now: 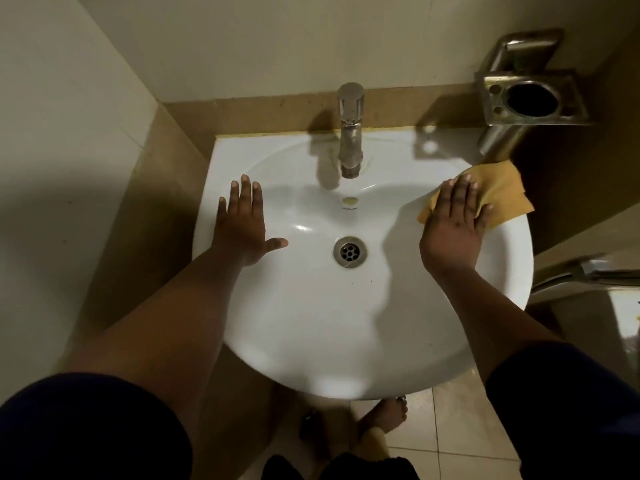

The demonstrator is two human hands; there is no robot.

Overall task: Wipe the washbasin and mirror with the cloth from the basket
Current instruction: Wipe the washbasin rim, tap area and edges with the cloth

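1. A white, rounded ceramic washbasin (311, 334) fills the middle of the head view, its straight back edge set against a tan stone ledge (263, 109) below a pale wall.
2. A brushed-metal tap (350, 129) stands at the middle of the basin's back edge, its spout reaching over the bowl; a round metal drain (349, 251) sits in the bottom of the bowl, and a small overflow opening (349, 201) lies between tap and drain.
3. The left hand (242, 223) rests flat on the basin's left rim, fingers straight and close together pointing toward the back edge, thumb spread out toward the drain; it holds nothing.
4. The right hand (453, 226) lies flat on a folded yellow-orange cloth (502, 195), fingers straight and slightly fanned, pressing it onto the basin's right rim near the back right corner.
5. The cloth spreads out beyond the fingertips and overhangs the basin's right edge.
6. A square stainless-steel holder (530, 98) with one large round opening and small holes is fixed to the wall above the basin's back right corner.
7. Dark short sleeves (86, 427) cover both upper arms at the bottom corners of the view.
8. A bare foot (384, 415) stands on the pale tiled floor (460, 424) below the basin's front edge.
9. A blurred metal fitting (585, 271) shows beyond the basin's right edge; what it is cannot be told.
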